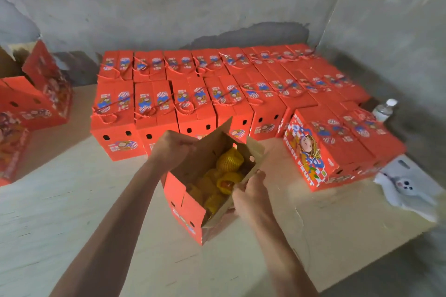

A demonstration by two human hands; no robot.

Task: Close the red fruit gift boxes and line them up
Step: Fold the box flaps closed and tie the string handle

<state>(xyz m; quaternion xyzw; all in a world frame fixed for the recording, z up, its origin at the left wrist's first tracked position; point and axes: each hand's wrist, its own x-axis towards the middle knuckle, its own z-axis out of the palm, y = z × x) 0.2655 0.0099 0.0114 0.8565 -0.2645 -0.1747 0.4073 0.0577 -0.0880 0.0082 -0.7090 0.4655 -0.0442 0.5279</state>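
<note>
Open box (193, 195), frame centre: left hand (173, 146) curled on far flap, right hand (249, 191) pinching near flap. Advisable: fold evenly over netted fruit (228, 163).

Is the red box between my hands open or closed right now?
Open. The red box has both top flaps up, left hand and right hand each gripping one, and netted yellow fruit shows inside.

Open red gift box (185, 202): 1, netted fruit inside, no. unclear | closed red boxes in rows (217, 84): approx. 30+, exact no. can't tell | boxes far left (31, 103): 3+ | water bottle (383, 111): 1 | white plush toy (405, 188): 1 | hands: 2, left hand (172, 146), right hand (248, 194)
</note>
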